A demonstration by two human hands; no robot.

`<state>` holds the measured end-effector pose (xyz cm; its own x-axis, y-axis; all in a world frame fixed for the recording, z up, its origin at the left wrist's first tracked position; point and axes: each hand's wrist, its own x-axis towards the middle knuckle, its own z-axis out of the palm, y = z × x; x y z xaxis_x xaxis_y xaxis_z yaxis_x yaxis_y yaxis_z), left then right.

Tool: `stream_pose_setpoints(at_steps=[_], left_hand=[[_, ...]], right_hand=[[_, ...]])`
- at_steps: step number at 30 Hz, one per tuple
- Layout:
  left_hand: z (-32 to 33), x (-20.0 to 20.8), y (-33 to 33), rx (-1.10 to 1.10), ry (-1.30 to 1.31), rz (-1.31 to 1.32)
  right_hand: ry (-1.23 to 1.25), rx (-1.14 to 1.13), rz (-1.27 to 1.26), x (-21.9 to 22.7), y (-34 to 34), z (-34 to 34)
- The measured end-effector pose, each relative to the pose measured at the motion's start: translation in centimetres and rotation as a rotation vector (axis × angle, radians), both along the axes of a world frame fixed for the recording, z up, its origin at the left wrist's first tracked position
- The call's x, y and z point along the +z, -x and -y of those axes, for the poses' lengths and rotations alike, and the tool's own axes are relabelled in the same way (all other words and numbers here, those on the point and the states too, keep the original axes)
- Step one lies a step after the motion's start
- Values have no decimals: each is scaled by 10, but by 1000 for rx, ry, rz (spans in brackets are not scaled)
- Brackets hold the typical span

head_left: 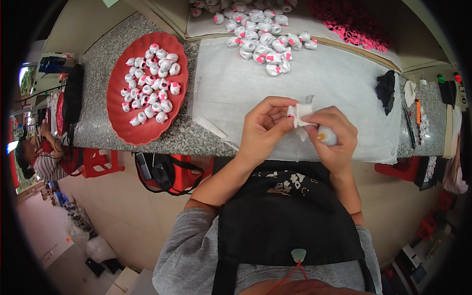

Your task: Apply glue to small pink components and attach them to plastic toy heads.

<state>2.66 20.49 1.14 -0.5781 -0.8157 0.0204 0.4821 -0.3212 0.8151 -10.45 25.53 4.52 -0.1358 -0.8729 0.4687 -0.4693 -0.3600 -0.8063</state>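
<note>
1. Left hand (264,129): thumb and fingers pinched on left side of small white piece (304,113), pink bit at its edge.
2. Right hand (342,133): thumb and fingers at right side of same piece; also wrapped around small pale bottle (329,137), yellow tip.
3. White piece: held between both hands, above white sheet (228,81), near its front edge. Exact shape partly hidden by fingers.
4. Red tray (147,133): left of sheet, on speckled counter (93,108), holds many white-and-pink heads (162,84).
5. Loose pile (268,39): more heads, far side of sheet.
6. Pink pieces (351,24): heaped far right.
7. Black cloth (387,92): right end of sheet.
</note>
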Motion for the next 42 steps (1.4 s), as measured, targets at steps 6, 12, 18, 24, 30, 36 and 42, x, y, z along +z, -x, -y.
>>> stream_pose_setpoints(at_steps=[6, 12, 18, 24, 30, 36, 42], left_hand=[[28, 19, -41, 510, 419, 396], [42, 23, -77, 424, 111, -32], [36, 17, -72, 339, -12, -118], [37, 13, -75, 248, -52, -191], [57, 25, -99, 816, 408, 504], [69, 19, -108, 774, 983, 1115], [62, 51, 18, 297, 1222, 883]], right_hand=[[-376, -242, 165, -6, 33, -14], [-228, -300, -75, -14, 43, -14], [-130, -238, -79, -20, 36, -12], [-321, -297, 158, -16, 32, -18], [-314, 17, 866, -3, 47, -22], [36, 457, 1120, 62, 23, -17], [223, 366, 1047, 63, 107, -73]])
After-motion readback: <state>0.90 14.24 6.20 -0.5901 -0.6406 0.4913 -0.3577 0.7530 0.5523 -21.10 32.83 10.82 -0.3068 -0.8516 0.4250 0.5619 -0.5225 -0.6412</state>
